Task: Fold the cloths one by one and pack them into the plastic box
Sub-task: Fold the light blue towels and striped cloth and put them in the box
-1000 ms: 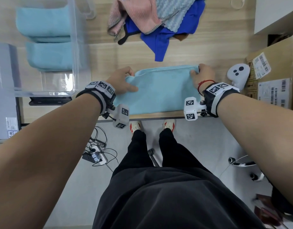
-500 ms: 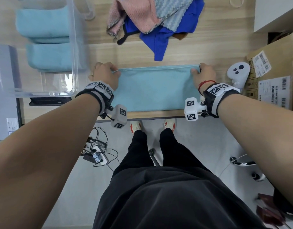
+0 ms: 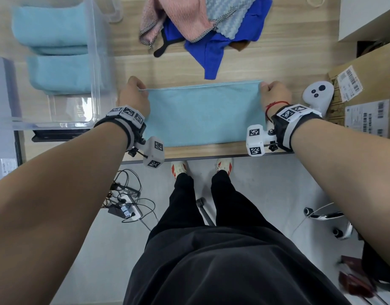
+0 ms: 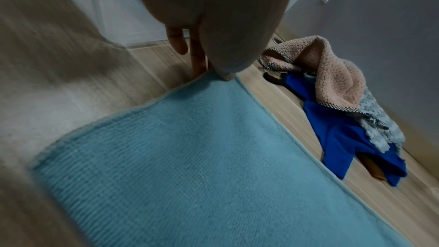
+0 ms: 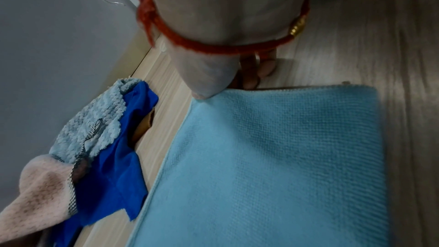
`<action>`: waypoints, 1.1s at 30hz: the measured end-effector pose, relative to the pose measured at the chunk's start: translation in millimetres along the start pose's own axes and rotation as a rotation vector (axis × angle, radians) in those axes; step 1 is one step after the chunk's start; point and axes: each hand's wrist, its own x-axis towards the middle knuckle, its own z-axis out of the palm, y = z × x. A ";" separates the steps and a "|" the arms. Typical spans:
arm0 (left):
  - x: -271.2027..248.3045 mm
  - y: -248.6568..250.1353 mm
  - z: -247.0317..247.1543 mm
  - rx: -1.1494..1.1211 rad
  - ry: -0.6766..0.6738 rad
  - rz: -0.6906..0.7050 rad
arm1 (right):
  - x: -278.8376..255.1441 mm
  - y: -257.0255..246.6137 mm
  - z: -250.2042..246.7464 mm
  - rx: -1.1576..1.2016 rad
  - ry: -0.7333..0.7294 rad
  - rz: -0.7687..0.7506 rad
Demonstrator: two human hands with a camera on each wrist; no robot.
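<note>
**Left hand has gone out to the far left corner; cloth now pulled flat**

A second ago the left hand [image 3: 134,95] lay on a turned-over flap near the middle of the light blue cloth [image 3: 202,115]; it has since travelled out to the far left corner, and the cloth lies as a flat rectangle. The right hand [image 3: 275,95] has kept its place at the far right corner.

The cloth lies on the wooden table [image 3: 266,62], its near edge just inside the table's front edge. Each hand pinches one far corner, thumb on top and fingers curled at the edge, as both wrist views show.

Left of the cloth stands the clear plastic box [image 3: 95,62], with two folded light blue cloths [image 3: 57,73] inside, one behind the other. Beyond the flat cloth lies a heap of unfolded cloths [image 3: 202,20]: pink, pale blue textured and deep blue. A white controller [image 3: 317,95] lies just right of the right hand, beside a cardboard box [image 3: 365,95] with shipping labels.
</note>
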 end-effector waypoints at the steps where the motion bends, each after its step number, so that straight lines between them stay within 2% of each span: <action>1: -0.4 1.0 -0.1 -0.002 0.014 0.006 | -1.5 -1.0 -0.7 0.021 0.035 0.004; 3: -3.5 5.5 -0.1 0.024 0.053 0.029 | -7.1 -3.7 -3.0 0.038 0.142 -0.079; 5: -8.2 12.9 0.0 0.098 0.119 0.089 | -14.5 -7.2 -2.8 -0.006 0.208 -0.295; 8: -16.2 28.8 2.0 0.105 0.165 0.229 | -28.4 -15.6 6.8 -0.090 0.120 -0.629; 10: -20.9 39.0 10.5 0.061 0.047 0.335 | -39.7 -21.6 16.8 -0.149 -0.016 -0.767; 12: -28.0 45.1 22.3 0.071 -0.112 0.473 | -46.9 -22.2 24.9 -0.239 -0.106 -0.804; 15: -39.1 42.8 38.2 0.219 -0.275 0.548 | -46.7 -11.0 26.7 -0.303 -0.090 -0.713; 19: -49.1 37.1 51.2 0.447 -0.260 0.562 | -38.6 10.5 15.3 -0.352 -0.039 -0.554; 24: -57.8 40.5 60.6 0.579 -0.273 0.559 | -34.9 37.0 4.6 -0.244 0.027 -0.223; 28: -68.1 50.0 71.2 0.655 -0.254 0.532 | -37.1 41.8 -2.1 -0.090 -0.074 -0.056; 31: -75.9 57.2 78.0 0.678 -0.276 0.520 | -39.4 40.6 -8.5 -0.133 -0.160 -0.035; 33: -80.5 60.9 80.7 0.677 -0.283 0.511 | -39.5 42.5 -8.7 -0.062 -0.171 -0.030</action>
